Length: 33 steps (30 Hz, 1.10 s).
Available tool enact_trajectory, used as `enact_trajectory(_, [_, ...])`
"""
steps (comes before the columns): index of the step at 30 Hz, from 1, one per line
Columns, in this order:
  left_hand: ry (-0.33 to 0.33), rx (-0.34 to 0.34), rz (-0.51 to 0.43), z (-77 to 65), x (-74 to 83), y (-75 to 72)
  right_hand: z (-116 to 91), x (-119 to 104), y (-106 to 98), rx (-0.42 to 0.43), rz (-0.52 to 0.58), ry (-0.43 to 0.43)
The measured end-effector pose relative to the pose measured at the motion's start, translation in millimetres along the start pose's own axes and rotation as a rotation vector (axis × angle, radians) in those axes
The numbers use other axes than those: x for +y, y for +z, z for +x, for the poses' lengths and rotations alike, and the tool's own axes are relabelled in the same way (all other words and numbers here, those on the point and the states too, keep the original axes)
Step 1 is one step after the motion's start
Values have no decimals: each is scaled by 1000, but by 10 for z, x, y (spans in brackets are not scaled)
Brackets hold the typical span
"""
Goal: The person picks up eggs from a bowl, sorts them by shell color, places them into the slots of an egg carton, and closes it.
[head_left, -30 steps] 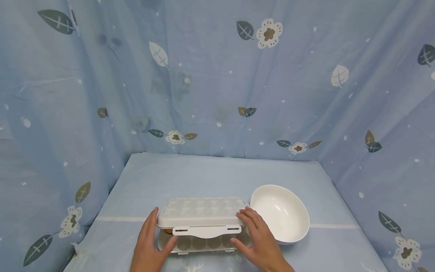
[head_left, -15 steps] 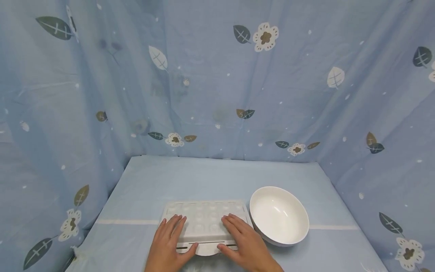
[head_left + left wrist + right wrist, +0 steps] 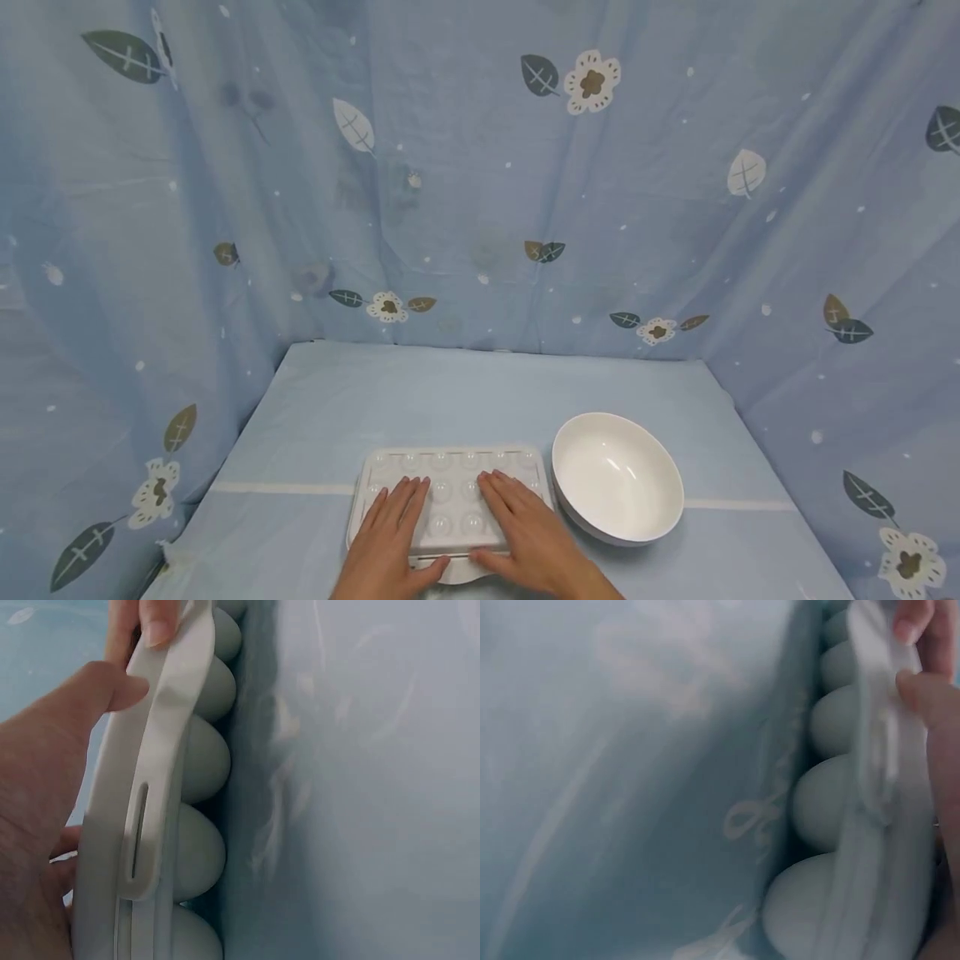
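Note:
A white lidded egg box [image 3: 455, 504] lies flat on the table in the head view, its lid down, with rows of round bumps on top. My left hand [image 3: 384, 537] rests on the left of the lid, fingers stretched forward and thumb near the front edge. On the lid's right half lies my right hand [image 3: 527, 533] in the same way. A slotted clasp strip [image 3: 142, 840] runs along the front edge in the left wrist view. Rounded cups [image 3: 825, 802] bulge below the lid in the right wrist view. What lies inside is hidden.
A white bowl [image 3: 618, 479] stands just right of the egg box, close to it. The light blue tablecloth [image 3: 292, 425] carries a pale stripe across it. Patterned blue curtains [image 3: 465, 167] enclose the back and both sides.
The raised lid has come down onto the egg box. Both hands have moved from the box's sides onto the lid's top, closer together. The bowl stays put.

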<state>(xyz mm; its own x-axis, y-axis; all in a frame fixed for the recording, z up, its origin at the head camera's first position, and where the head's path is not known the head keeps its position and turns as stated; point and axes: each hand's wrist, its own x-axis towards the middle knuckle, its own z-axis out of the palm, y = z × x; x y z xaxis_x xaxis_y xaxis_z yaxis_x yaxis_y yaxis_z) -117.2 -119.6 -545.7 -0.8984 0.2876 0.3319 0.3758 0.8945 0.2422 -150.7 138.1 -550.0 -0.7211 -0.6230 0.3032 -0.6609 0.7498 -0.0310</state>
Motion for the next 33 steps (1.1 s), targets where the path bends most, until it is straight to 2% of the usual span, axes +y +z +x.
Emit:
enact_trajectory(5, [64,-150,-5,90,-61,-1,65,70,110,-37,-61,-68])
enact_trajectory(10, [133,-213,52,142,-86,59,104,87,140,-75,-112,-81])
enact_trajectory(16, [134,-184,117,145,-73,115,117,78,117,-105,-118,-67])
enact_trajectory(23, [162,-95,206,171,-54,132,148,96,73,-104,-138,-64])
enact_trajectory(28, [178,-65,226,156,-47,142,131,60,72,-119,-110,-66])
enact_trajectory(33, [182,-50,226,141,-37,158,100,44,120,-107,-126,-66])
